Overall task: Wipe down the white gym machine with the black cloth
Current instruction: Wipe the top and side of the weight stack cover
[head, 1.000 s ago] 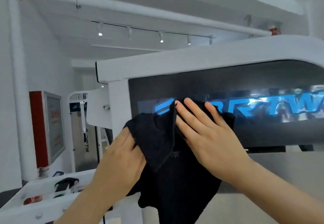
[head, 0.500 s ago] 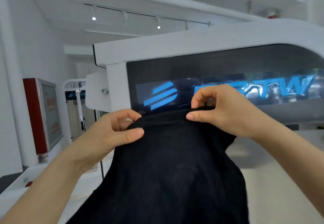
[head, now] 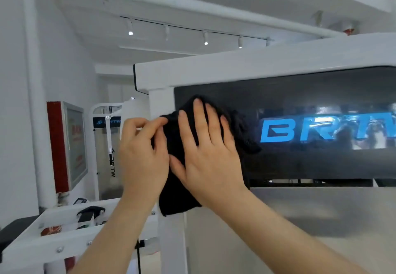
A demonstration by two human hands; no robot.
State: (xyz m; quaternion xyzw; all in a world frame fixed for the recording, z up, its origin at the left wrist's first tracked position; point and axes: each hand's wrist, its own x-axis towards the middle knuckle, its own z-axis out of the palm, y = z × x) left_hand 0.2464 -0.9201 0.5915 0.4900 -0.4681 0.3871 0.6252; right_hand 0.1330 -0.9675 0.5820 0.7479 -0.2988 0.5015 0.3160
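Head view: black cloth [head: 177,142] bunched under right hand [head: 205,151], fingers spread flat, pressing it on the dark panel [head: 300,93] of white gym machine [head: 235,67]; left hand [head: 141,151] just left, thumb and forefinger pinching the cloth's upper edge; cloth's tail hangs below both hands; blue lettering [head: 321,130] right of the hands.

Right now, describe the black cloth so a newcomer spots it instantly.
On the white gym machine, find the dark glossy panel with blue letters. At its left end, the black cloth sits under the flat right hand, its edge pinched by the left hand. Unlike the shiny panel, it's matte and crumpled.
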